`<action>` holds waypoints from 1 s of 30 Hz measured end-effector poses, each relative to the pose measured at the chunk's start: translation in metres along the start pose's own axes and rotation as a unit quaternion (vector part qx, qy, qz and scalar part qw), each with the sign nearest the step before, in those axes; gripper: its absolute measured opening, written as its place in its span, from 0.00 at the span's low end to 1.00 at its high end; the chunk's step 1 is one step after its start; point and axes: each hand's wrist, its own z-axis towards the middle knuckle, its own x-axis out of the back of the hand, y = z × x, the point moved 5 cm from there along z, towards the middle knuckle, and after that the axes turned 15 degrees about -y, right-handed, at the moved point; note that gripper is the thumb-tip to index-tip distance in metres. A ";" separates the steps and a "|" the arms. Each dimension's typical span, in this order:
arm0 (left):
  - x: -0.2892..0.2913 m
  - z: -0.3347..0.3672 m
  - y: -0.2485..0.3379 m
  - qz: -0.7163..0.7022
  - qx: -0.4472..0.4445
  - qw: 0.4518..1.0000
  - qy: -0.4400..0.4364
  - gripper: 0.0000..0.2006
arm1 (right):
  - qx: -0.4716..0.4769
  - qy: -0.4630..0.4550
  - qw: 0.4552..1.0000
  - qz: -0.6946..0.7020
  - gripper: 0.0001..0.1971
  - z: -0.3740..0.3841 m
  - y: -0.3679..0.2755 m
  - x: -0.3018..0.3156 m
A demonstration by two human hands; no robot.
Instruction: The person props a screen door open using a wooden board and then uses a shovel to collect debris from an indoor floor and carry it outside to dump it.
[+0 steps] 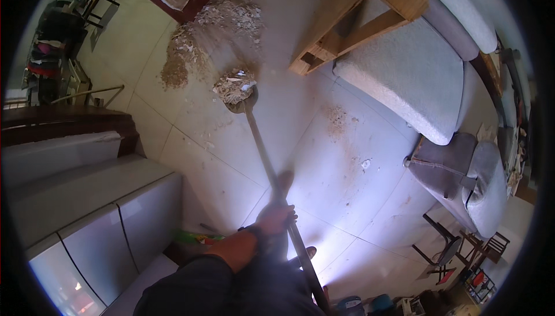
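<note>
Left hand (276, 216) closed around the long shovel handle (267, 157), partway up the shaft. Right hand hidden, so its grip cannot be told. Shovel blade (236, 87) resting on the tiled floor (324, 160), loaded with rubble, just beside the debris pile (202, 38) near the wooden frame (352, 21).

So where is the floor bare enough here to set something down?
Bare tiles lie between the shovel handle and the grey cabinet, and right of the handle toward the grey cushions. Crowded: the rubble pile beyond the loaded shovel blade. The hand grips the handle.
</note>
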 end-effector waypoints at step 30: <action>-0.105 -0.076 -0.059 -0.109 0.140 0.981 0.080 0.11 | 0.088 0.099 0.971 0.201 0.08 0.019 0.149 -0.156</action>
